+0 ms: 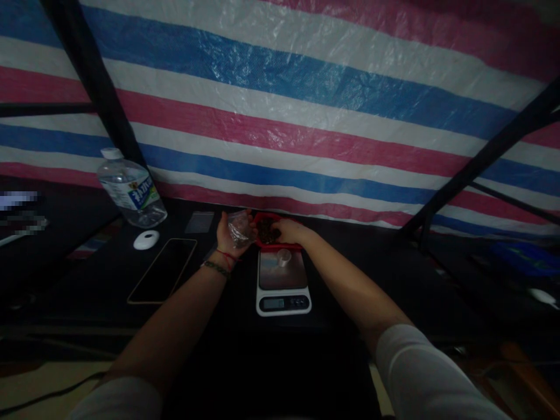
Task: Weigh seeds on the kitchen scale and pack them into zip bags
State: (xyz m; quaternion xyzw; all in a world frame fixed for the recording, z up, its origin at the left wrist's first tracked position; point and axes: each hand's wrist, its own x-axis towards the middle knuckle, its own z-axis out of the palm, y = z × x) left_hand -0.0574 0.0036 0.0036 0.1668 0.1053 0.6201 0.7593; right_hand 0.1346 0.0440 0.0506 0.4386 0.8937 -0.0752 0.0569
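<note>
On the palm of my left hand (227, 236) rests a small clear plastic bag (239, 228), held with the thumb and curled fingers around it. Just right of it, my right hand (289, 230) reaches into a red tray (294, 247) that holds a heap of small dark pieces (266, 229). Its fingers are drawn together at the heap, and their tips are hidden in it. Directly in front of the tray stands a white digital scale (283, 297) with a small clear round container (283, 258) on its plate. The display is too dim to read.
Left of my hands lie a flat clear bag (200, 222), a dark phone (164, 271) and a white rounded case (146, 240). A large clear bottle (131, 192) stands behind them. Black frame bars (485, 157) rise before a striped sheet (284, 122). A white spoon-like object (543, 296) lies far right.
</note>
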